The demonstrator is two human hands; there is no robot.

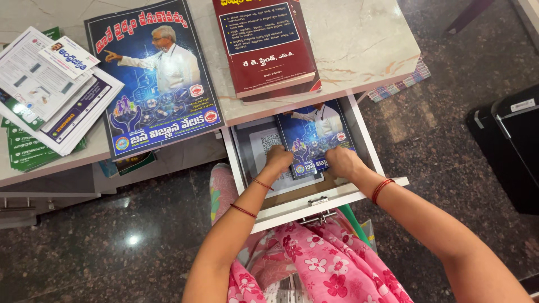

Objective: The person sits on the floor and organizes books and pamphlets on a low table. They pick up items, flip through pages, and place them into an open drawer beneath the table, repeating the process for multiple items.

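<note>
Blue booklet (pixel 314 137) gripped by both hands in drawer (pixel 368 140).

blue magazine (pixel 314 137): top under tabletop | fingertips: perhaps beneath it | maroon book (pixel 266 45): top cropped

Single head cam, looking steeply down from close above both hands, open drawer (pixel 303 154) beneath them, tabletop (pixel 359 39) just beyond.

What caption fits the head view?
Both hands, left hand and right hand, hold a blue booklet inside an open white drawer.
</note>
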